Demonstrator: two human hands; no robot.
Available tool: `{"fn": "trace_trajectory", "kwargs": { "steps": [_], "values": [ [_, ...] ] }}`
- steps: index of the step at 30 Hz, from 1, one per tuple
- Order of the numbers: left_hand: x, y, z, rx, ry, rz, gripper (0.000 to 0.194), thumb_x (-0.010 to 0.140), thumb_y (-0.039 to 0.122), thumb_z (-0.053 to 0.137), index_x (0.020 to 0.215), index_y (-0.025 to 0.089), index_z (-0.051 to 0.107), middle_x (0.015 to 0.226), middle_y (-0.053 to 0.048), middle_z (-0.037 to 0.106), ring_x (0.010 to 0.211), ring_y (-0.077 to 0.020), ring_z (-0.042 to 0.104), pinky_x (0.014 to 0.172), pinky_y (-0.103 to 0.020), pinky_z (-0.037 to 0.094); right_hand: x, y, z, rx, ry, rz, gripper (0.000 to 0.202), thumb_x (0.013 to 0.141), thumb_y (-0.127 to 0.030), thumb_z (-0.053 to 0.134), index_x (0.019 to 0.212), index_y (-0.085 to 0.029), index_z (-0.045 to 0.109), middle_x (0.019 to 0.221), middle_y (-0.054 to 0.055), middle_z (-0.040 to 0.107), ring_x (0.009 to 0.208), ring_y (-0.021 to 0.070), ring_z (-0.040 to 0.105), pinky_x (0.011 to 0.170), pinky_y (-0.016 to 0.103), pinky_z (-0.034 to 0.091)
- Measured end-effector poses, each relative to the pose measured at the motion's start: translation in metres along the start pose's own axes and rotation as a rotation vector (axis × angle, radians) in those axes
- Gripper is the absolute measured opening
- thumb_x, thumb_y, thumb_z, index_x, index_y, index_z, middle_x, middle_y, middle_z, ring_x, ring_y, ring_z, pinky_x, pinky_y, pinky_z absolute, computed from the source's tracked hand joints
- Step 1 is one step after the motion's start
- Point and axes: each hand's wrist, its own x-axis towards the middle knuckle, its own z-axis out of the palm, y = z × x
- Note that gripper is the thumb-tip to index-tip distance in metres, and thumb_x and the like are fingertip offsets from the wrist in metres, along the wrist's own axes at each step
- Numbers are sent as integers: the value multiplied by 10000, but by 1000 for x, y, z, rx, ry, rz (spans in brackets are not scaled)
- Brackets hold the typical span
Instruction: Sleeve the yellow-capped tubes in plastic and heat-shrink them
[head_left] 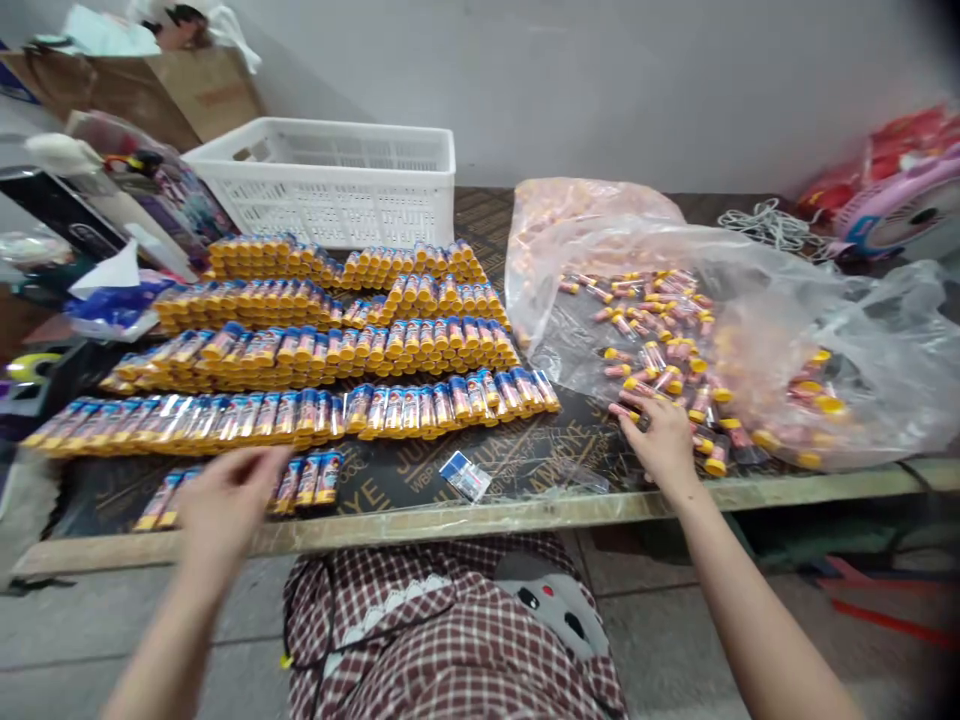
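My left hand (234, 497), blurred by motion, is over the short front row of labelled tubes (319, 478) with blue tops and yellow bottoms; its fingertips are smeared. My right hand (664, 440) reaches to the near edge of the pile of pink tubes with yellow caps (660, 320), thumb and fingers round a pink tube (624, 412). That pile lies in an opened clear plastic bag (765, 290). Several stacked rows of labelled tubes (300, 345) fill the left of the table. A small printed packet (465, 476) lies between my hands.
Behind the rows stands a white plastic basket (337, 195). Bottles and a paper bag (202, 95) are at the back left. At the back right are a coil of cord (776, 225) and a pink fan (907, 215). The table's wooden edge (480, 520) runs along the front.
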Motion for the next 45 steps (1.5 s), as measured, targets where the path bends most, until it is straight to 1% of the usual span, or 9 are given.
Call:
{"fn": "trace_trajectory", "kwargs": {
  "steps": [3, 5, 8, 17, 26, 32, 35, 41, 45],
  "values": [
    [-42, 58, 71, -68, -414, 124, 257, 724, 429, 573, 808, 207, 671, 831, -27, 702, 771, -187, 614, 708, -276, 451, 6, 12, 11, -233, -118, 17, 242, 791, -310, 554, 930, -144, 661, 939, 159, 617, 937, 330, 547, 771, 454, 437],
    [-54, 78, 105, 49, -472, 161, 248, 739, 414, 576, 829, 202, 670, 828, -42, 693, 752, -182, 606, 678, -274, 427, 6, 13, 13, -268, -141, 15, 235, 795, -317, 550, 901, -132, 647, 925, 176, 613, 922, 344, 551, 742, 450, 438],
    [-58, 86, 129, 236, -460, 149, 219, 743, 423, 594, 743, 209, 642, 748, -29, 663, 692, -176, 583, 591, -264, 363, -1, 7, 8, -51, -113, 21, 235, 810, -336, 527, 925, -150, 614, 961, 157, 640, 912, 318, 581, 768, 441, 447],
    [-61, 90, 134, 305, -443, 218, 123, 795, 302, 582, 725, 210, 622, 780, -6, 658, 720, -145, 583, 622, -243, 341, -43, -71, -23, 699, -176, 186, 299, 767, -427, 633, 971, -208, 630, 930, 63, 670, 774, 197, 628, 709, 339, 513],
    [-69, 91, 133, 388, -426, 356, 159, 856, 239, 483, 830, 204, 636, 806, -52, 659, 792, -180, 600, 667, -260, 368, -67, -116, -13, 879, -279, 175, 251, 776, -370, 648, 964, -205, 628, 912, 61, 639, 742, 185, 606, 663, 326, 512],
    [-70, 88, 132, 222, -339, 340, 68, 772, 219, 577, 711, 189, 570, 752, -21, 607, 691, -151, 547, 625, -255, 354, -73, -128, -14, 959, -262, 253, 241, 752, -351, 677, 929, -209, 597, 837, 32, 609, 695, 167, 579, 639, 302, 497],
    [-68, 87, 132, -14, -365, 239, 96, 718, 197, 591, 636, 181, 543, 671, 1, 574, 633, -128, 527, 605, -241, 370, -72, -131, -18, 967, -218, 197, 186, 764, -324, 666, 903, -210, 619, 899, 39, 595, 730, 161, 579, 662, 295, 499],
    [-64, 85, 134, -697, -512, -224, 200, 617, 251, 646, 644, 192, 456, 483, 72, 511, 469, -106, 529, 535, -233, 446, -70, -135, -26, 991, -206, 109, 129, 809, -274, 604, 917, -218, 650, 952, 55, 587, 819, 172, 577, 674, 281, 496],
    [-62, 87, 135, -651, -544, -193, 215, 580, 224, 683, 727, 175, 534, 528, 44, 587, 497, -114, 551, 541, -226, 435, -72, -136, -25, 1016, -230, 106, 132, 815, -257, 595, 927, -225, 656, 943, 49, 580, 795, 160, 572, 678, 279, 493]
  ]
}}
